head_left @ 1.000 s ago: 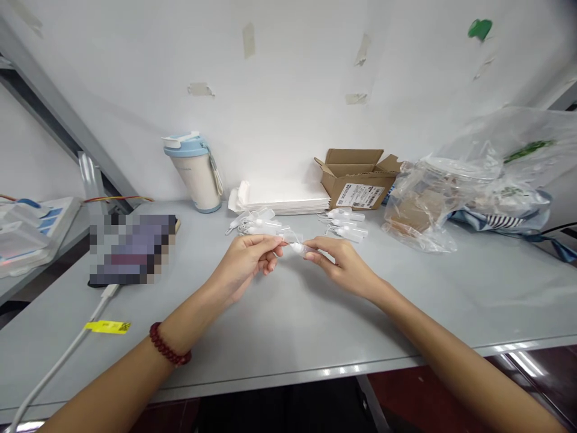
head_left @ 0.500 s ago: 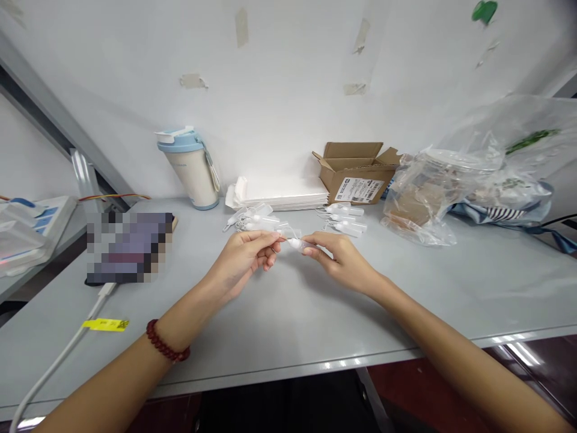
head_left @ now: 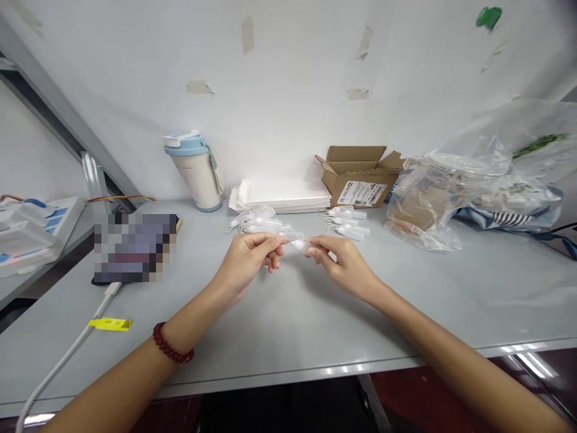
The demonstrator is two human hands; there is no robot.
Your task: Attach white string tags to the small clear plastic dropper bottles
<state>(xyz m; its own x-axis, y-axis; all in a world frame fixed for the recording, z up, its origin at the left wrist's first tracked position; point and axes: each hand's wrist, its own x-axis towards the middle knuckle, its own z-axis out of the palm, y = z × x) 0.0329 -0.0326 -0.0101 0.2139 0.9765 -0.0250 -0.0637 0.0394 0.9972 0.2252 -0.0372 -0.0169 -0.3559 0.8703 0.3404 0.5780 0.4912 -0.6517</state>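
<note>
Over the middle of the grey table, my right hand (head_left: 345,261) pinches the clear body of a small translucent plastic tube with a white cap (head_left: 299,245). Opposite it, my left hand (head_left: 252,252) has thumb and index finger closed at the capped end, on what looks like its thin white cord; the fingertips cover the exact grip. Behind my left hand lies a pile of similar tubes with white cords (head_left: 259,219). Another group of capped tubes (head_left: 349,222) lies behind my right hand.
At the back stand a cream tumbler with a blue lid (head_left: 196,174), a stack of flat white boxes (head_left: 283,198) and an open cardboard box (head_left: 360,177). A clear plastic bag with a container (head_left: 433,198) is at right. A pixelated phone-like device (head_left: 139,246) with a white cable (head_left: 67,355) is left.
The whole view has shifted slightly, with everything appearing a little further right. Both hands keep nearly the same pose on the tube.
</note>
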